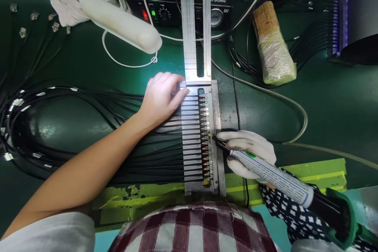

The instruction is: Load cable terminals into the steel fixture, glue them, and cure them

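Observation:
My left hand (162, 96) is bare and pinches the upper left corner of a metal fixture (191, 138) between thumb and fingers. Black cables (165, 142) lie side by side across this fixture. Their small connectors (204, 133) form a column along its right side, with orange and green bits showing. In a white glove, my right hand (251, 149) is closed around a glue syringe (268, 175) with a printed label and a black rear end. The syringe's dark tip points left and meets the connector column near its middle; whether it touches a connector I cannot tell.
A white lamp (121, 23) hangs over the fixture's upper left. Behind stands a black dispenser box (169, 15) with a gauge, partly hidden by upright metal rails (189, 27). Coiled cables (17, 126) lie left. A wrapped block (276, 55) and a hose (301, 114) lie right.

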`<state>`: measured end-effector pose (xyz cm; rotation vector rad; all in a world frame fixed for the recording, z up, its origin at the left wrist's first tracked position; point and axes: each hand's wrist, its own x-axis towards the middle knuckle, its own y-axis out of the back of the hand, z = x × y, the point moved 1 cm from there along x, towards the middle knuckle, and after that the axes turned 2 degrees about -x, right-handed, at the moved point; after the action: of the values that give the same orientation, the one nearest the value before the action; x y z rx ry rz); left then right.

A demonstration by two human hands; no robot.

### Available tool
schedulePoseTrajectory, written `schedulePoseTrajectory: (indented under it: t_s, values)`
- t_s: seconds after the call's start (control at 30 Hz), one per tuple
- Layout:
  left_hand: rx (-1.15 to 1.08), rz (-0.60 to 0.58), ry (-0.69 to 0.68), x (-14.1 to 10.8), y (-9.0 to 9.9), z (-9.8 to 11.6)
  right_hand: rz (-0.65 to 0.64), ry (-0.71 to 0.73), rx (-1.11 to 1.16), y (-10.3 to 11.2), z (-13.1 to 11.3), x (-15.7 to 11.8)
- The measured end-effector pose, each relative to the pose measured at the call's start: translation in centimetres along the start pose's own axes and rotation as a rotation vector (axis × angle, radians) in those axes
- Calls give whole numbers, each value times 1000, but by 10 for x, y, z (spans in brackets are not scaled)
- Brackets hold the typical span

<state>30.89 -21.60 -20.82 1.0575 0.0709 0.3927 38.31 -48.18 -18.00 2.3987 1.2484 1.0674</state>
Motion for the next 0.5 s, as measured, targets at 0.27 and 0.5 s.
schedulePoseTrajectory:
  t_s: [0.27,0.5]
  values:
    - [14,7,-8,0,0,0,6,4,0,-1,1,-1]
    - [17,9,-7,0,0,0,-5,14,14,-1,3,-5]
